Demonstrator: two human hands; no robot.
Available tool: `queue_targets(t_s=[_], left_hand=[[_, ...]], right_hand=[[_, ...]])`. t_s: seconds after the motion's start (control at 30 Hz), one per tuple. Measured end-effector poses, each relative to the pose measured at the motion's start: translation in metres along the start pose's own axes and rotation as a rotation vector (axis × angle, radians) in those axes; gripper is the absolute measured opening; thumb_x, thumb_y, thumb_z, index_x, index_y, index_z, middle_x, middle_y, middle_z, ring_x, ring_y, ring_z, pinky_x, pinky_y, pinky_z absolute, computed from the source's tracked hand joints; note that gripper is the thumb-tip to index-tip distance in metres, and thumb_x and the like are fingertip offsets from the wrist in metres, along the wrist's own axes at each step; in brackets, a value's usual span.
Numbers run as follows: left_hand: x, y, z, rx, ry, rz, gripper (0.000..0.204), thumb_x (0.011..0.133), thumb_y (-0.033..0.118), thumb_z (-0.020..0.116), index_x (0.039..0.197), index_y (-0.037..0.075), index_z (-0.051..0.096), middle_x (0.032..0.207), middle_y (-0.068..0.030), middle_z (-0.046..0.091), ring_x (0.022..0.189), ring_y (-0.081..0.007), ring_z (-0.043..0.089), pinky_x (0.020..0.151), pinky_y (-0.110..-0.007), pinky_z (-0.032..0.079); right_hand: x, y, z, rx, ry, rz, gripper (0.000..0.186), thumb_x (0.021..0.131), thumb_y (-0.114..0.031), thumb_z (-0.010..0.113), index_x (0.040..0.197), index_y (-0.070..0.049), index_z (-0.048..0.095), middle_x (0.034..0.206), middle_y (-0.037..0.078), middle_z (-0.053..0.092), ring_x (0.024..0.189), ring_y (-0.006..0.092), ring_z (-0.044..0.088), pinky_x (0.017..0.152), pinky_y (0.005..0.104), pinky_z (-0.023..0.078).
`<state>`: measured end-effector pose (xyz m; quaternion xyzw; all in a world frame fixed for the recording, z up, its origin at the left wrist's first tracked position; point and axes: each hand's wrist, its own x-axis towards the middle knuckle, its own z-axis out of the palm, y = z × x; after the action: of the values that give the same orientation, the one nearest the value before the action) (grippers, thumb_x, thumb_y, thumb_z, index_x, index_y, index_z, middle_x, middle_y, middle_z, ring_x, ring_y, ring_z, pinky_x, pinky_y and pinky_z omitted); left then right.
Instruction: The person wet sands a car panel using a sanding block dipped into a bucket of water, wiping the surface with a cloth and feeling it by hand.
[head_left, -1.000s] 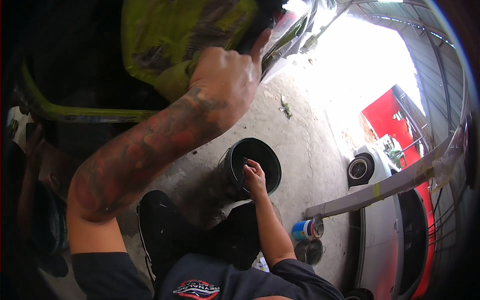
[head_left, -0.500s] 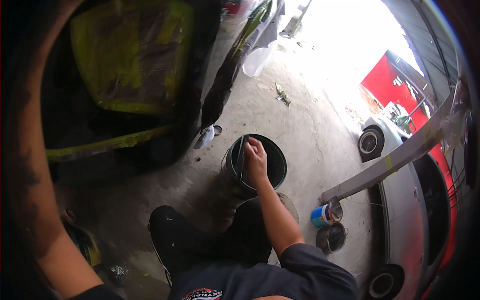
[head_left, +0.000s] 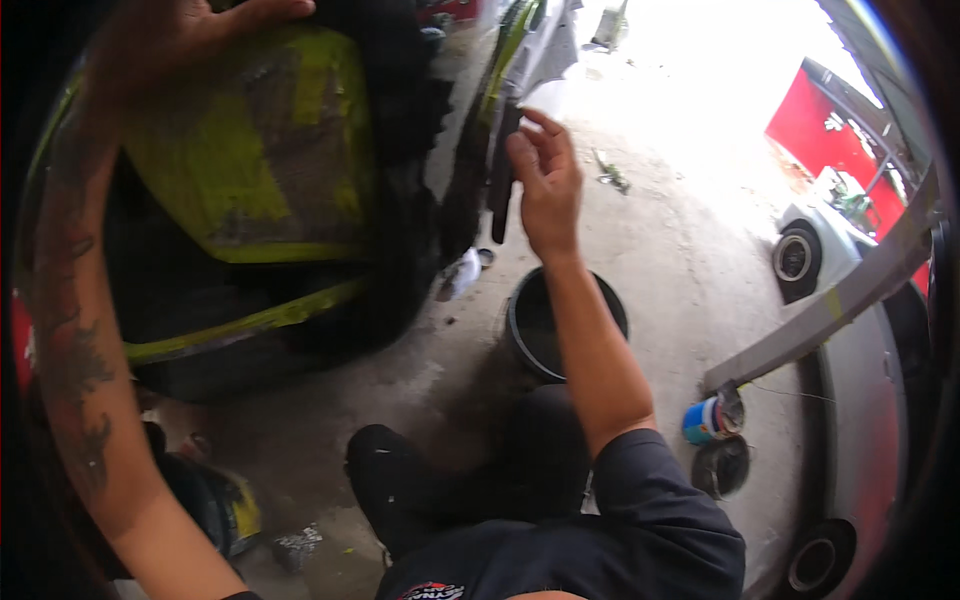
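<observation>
My right hand is raised beyond the bucket, beside the torn edge of the car's masking. Its bent fingers and thumb hold a dark, thin flat strip, which hangs upright. The strip's exact kind does not show. At the upper left my left hand rests on the dark car body, thumb stretched out to the right; its other fingers are partly lost in shadow. Below it, a car window is covered with paper and yellow-green tape. A dark bucket stands on the floor beneath my right forearm.
A blue-and-white can and a metal pot stand right of my knees. A grey post slants near a silver car. Green debris lies on the concrete. A dark container with yellow sits lower left.
My right hand has lifted the dark strip out from the bucket's rim, up and away toward the car's edge. The view has shifted, and my left hand has come into sight on the car.
</observation>
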<state>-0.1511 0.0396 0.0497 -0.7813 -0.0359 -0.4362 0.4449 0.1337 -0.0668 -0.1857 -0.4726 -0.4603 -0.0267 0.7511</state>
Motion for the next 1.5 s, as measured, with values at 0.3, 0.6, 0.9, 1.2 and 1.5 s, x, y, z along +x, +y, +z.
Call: queue_targets(t_s=[0.3, 0.6, 0.9, 1.2, 1.5], left_hand=[[-0.012, -0.146, 0.075, -0.72, -0.156, -0.159, 0.031, 0.083, 0.03, 0.083, 0.099, 0.005, 0.075, 0.096, -0.009, 0.071, 0.093, -0.0282, 0.07, 0.085, -0.038, 0.053], [0.05, -0.034, 0.07, -0.326, -0.132, -0.051, 0.028, 0.098, 0.028, 0.072, 0.115, 0.005, 0.072, 0.119, -0.0059, 0.071, 0.114, -0.0219, 0.067, 0.101, -0.031, 0.048], [0.044, -0.034, 0.071, -0.375, -0.155, -0.141, 0.031, 0.097, 0.03, 0.073, 0.117, 0.006, 0.072, 0.117, -0.0072, 0.072, 0.111, -0.0194, 0.068, 0.099, -0.031, 0.049], [0.047, -0.027, 0.067, -0.3, -0.127, -0.153, 0.031, 0.097, 0.031, 0.073, 0.116, 0.007, 0.072, 0.116, -0.0071, 0.072, 0.109, -0.0204, 0.069, 0.097, -0.032, 0.05], [0.05, -0.014, 0.061, -0.249, -0.12, -0.196, 0.03, 0.096, 0.03, 0.074, 0.116, 0.007, 0.072, 0.117, -0.0087, 0.073, 0.111, -0.0229, 0.07, 0.097, -0.033, 0.051]], right_hand=[[0.039, -0.038, 0.068, 0.008, 0.119, -0.118, 0.04, 0.095, -0.025, 0.074, 0.129, -0.005, 0.064, 0.112, 0.017, 0.073, 0.097, 0.0211, 0.071, 0.086, 0.0354, 0.055], [0.042, -0.016, 0.049, -0.267, 0.253, -0.443, 0.043, 0.095, -0.028, 0.072, 0.132, -0.006, 0.068, 0.117, 0.016, 0.074, 0.099, 0.0295, 0.072, 0.088, 0.0382, 0.055], [0.04, -0.018, 0.055, -0.238, 0.258, -0.393, 0.039, 0.094, -0.026, 0.071, 0.128, -0.006, 0.07, 0.123, 0.019, 0.071, 0.11, 0.0332, 0.07, 0.093, 0.0394, 0.053], [0.079, -0.031, 0.053, -0.315, 0.29, -0.32, 0.039, 0.095, -0.03, 0.068, 0.126, -0.005, 0.069, 0.117, 0.021, 0.071, 0.1, 0.0393, 0.072, 0.091, 0.0431, 0.055], [0.069, -0.03, 0.046, -0.293, 0.217, -0.301, 0.041, 0.099, -0.032, 0.066, 0.131, -0.007, 0.067, 0.127, 0.017, 0.069, 0.117, 0.0359, 0.068, 0.098, 0.0399, 0.052]])
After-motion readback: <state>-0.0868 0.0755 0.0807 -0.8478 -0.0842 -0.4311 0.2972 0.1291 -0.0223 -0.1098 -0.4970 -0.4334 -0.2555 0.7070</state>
